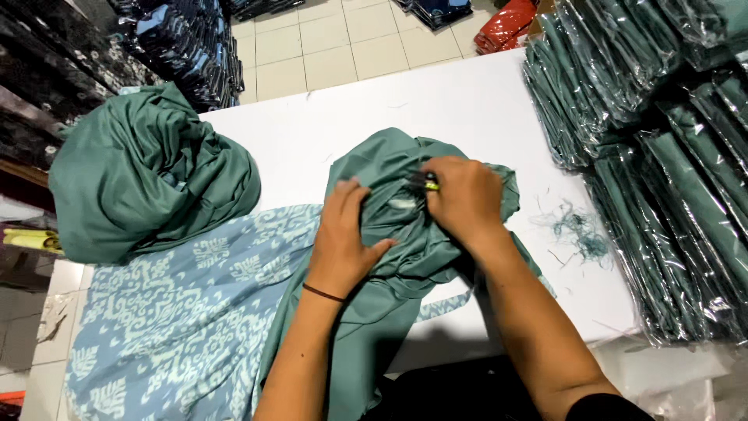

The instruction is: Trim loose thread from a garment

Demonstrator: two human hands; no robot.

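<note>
A crumpled teal-green fabric garment [397, 234] lies on the white counter [467, 101], near the middle of its near half, with its lower part hanging over the near edge. The left hand [343, 238] lies flat on the garment's left side, fingers spread and pressing the cloth down; a thin dark band circles its wrist. The right hand [465, 199] sits just right of it on the garment's far part, its grip pinched shut on a small thread snipper with a yellow-green handle [428, 184], whose dark tip points left onto the cloth between the two hands.

Under the garment's left side, a light-blue patterned cloth with pale motifs [179, 312] is spread across the near left of the counter. Far left of that rests a rounded heap of the same teal-green fabric [148, 171]. To the right of the hands, a small tangle of cut teal threads [580, 230] lies on the bare counter. Along the right edge rise stacks of folded teal garments in clear plastic bags [662, 156]. Beyond the counter are a pale tiled floor [335, 47] and dark folded textiles stacked at far left [187, 47].
</note>
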